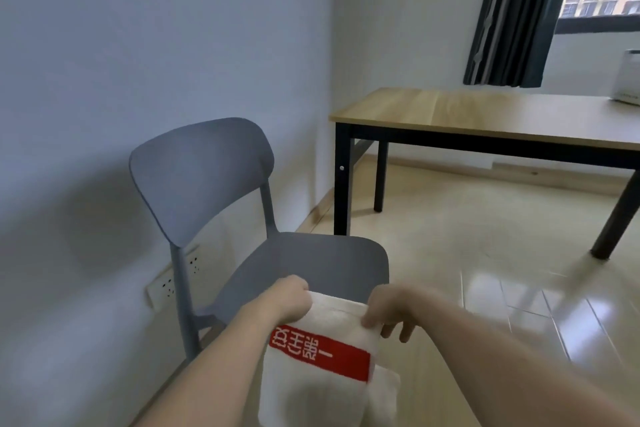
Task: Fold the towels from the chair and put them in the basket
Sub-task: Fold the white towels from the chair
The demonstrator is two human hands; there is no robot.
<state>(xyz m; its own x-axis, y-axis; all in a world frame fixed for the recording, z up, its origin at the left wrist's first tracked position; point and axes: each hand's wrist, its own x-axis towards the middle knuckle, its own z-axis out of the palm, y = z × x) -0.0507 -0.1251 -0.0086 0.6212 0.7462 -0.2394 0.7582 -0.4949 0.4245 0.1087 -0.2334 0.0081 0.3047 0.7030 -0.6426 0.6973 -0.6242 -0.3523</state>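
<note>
Pale walls and glossy floor tiles fill most of what I see, with a wooden table (485, 114) on black legs far to the right, under a dark curtain (512, 10) and a window. Nearer, at left, stands the grey plastic chair (207, 177); the part of its seat that shows carries no towel that I can make out, though its near edge is hidden behind my hands. Just in front of that seat I hold a white towel (322, 392) with a red printed band, hanging down from its top edge and apparently already doubled, with a second layer peeking out at its lower right. My left hand (289, 298) is curled round the top left corner; my right hand (388, 312) pinches the top right edge between thumb and forefinger, its other fingers loosely spread. I judge the cloth light, soft and limp, so it will sag unless taken by corners or along a fold, and both layers should be pinched together. No basket is in view, so what it holds I cannot tell.
</note>
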